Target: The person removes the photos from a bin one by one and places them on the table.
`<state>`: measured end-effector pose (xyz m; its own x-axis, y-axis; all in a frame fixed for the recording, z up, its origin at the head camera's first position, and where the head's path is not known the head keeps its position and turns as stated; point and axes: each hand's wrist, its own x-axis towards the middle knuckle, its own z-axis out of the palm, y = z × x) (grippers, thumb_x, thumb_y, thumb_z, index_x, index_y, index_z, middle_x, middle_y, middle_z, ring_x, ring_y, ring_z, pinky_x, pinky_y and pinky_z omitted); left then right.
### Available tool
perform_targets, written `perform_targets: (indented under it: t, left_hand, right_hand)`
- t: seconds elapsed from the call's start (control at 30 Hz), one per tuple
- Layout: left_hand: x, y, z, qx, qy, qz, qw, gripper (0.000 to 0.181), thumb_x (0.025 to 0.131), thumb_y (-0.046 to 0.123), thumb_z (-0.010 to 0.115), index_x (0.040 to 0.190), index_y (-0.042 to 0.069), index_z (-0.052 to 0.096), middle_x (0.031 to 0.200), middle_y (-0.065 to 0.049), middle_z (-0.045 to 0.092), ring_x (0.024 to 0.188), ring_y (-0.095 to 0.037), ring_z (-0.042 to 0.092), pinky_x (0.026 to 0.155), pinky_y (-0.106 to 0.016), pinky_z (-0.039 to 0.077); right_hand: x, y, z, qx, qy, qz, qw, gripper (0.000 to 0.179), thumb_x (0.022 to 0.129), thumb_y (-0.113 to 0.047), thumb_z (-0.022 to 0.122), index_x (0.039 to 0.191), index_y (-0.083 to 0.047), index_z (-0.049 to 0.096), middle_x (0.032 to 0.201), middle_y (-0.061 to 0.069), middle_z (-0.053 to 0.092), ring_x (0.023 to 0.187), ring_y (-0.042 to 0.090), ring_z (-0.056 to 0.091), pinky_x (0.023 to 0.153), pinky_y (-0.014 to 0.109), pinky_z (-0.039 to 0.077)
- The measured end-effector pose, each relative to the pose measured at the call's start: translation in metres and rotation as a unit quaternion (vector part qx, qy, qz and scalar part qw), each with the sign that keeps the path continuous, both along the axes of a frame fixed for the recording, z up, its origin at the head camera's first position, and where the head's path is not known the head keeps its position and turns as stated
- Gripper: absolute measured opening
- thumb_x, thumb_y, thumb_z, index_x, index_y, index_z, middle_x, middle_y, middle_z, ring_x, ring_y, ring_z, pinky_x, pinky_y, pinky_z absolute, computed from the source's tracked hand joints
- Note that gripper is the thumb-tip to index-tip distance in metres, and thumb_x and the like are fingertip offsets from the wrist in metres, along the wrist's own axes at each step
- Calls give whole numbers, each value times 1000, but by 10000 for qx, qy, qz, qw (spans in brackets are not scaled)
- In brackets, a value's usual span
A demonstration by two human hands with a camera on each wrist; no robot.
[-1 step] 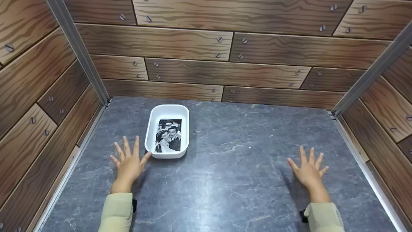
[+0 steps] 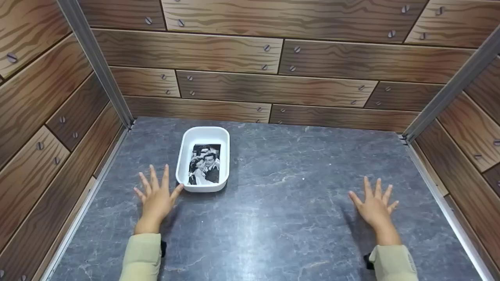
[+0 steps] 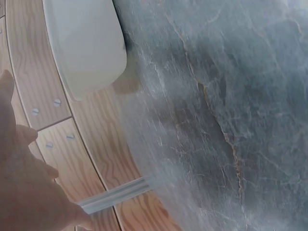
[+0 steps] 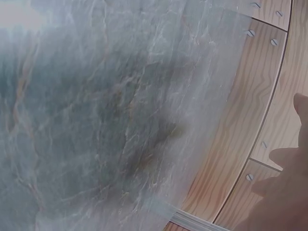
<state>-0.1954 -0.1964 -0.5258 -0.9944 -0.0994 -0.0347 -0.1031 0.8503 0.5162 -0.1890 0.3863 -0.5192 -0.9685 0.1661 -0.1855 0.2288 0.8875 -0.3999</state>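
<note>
A white rounded rectangular tray (image 2: pixel 225 164) sits toward the back left of the grey tabletop. Inside it lies a black-and-white photo (image 2: pixel 205 164) of two people close together. My left hand (image 2: pixel 155 201), fingers spread, hovers just left of the tray, its thumb tip overlapping the near-left corner in the head view. Far to the right, my right hand (image 2: pixel 375 207) is also spread and holds nothing. In the left wrist view the tray (image 3: pixel 89 43) appears at the top, with part of my left hand (image 3: pixel 29 178) at the left edge. The right wrist view shows my right hand's fingers (image 4: pixel 284 159).
The grey marbled tabletop (image 2: pixel 281 218) is enclosed by plank-patterned walls (image 2: pixel 234 88) at the back and both sides. Metal posts (image 2: pixel 99 66) stand at the rear corners, and metal strips (image 2: pixel 445 210) run along the side edges.
</note>
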Motion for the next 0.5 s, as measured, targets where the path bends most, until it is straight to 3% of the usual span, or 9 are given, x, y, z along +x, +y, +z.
perform_targets:
  t: [0.23,0.5]
  left_hand:
    - [-2,1,3,-8,27,-69,10000,82,95,61,41,157,21,3,157,-21,-24,137,-47,-31,102,-71,-23]
    - [-11,0,9,244,-46,-45,9997,79,98,50,45,157,20,1,157,-21,-24,137,-47,-30,103,-72,-19]
  right_hand:
    - [-2,-3,2,-58,106,57,9999,91,94,-67,36,155,-12,-5,154,29,-22,132,47,-39,95,76,-25]
    - [-8,-7,7,-225,269,120,9993,95,94,-62,45,155,-12,-7,152,28,-29,134,47,-37,98,76,-22]
